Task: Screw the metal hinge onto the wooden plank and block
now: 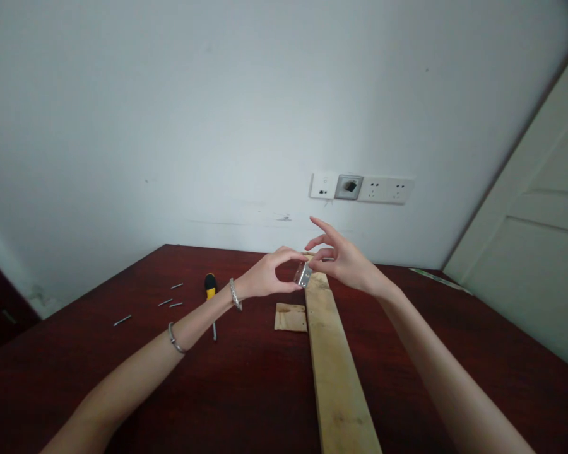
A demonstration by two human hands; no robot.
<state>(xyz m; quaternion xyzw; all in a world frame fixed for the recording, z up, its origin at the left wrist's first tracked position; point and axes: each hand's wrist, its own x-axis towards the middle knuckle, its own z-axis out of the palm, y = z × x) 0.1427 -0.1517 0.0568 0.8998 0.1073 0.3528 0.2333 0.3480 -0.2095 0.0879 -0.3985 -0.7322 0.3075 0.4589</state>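
Between the thumb and index finger of my left hand is a small silver metal bracket with holes in it. My right hand meets the bracket's right side with its lower fingertips, closed against it, while the index finger points up and away. Both hands are raised above the far end of a long wooden board. A small square wood piece lies against the board's left side.
A yellow-and-black screwdriver lies left of the wood, partly behind my left forearm. Several loose screws are scattered farther left on the dark red table. Wall sockets sit above the back edge. A thin strip lies at right.
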